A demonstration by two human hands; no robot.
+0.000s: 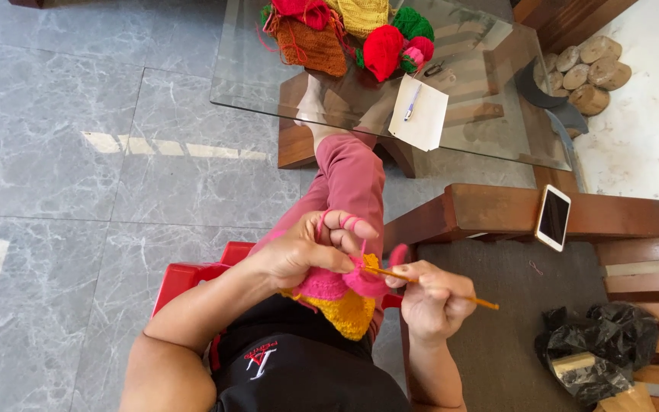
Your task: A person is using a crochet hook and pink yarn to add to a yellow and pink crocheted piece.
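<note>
My left hand pinches a pink and yellow crocheted piece in my lap, with pink yarn wound over its raised fingers. My right hand grips a thin orange crochet hook, whose tip is pushed into the pink edge of the piece next to my left thumb. The two hands are close together above my pink trouser leg. I sit on a red plastic stool.
A glass table ahead carries balls of red, green and yellow yarn, knitted pieces, and a white paper with a pen. A phone lies on a wooden armrest. Black plastic bags sit on the bench at right.
</note>
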